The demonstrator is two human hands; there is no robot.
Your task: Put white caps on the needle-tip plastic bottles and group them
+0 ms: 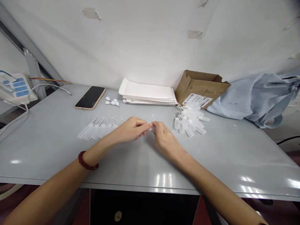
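My left hand (134, 128) and my right hand (166, 139) meet over the middle of the table, fingers closed in a pinch. Between them they grip a small translucent squeeze bottle (153, 129), mostly covered by the fingers, with a thin tip sticking up behind. Left of my left hand lies a row of similar translucent bottles (95, 132) with thin nozzles or strips. To the right of my right hand, a loose pile of such bottles (191, 120) lies in front of the box. Several small white caps (114, 102) rest beyond my left hand.
A phone (90, 97) lies at the back left of the grey table (122, 168). White padded envelopes (147, 91) are stacked by the wall, beside an open cardboard box (201, 89). A light blue bag (248, 97) sits at the right; a white cable (27, 104) hangs at the left.
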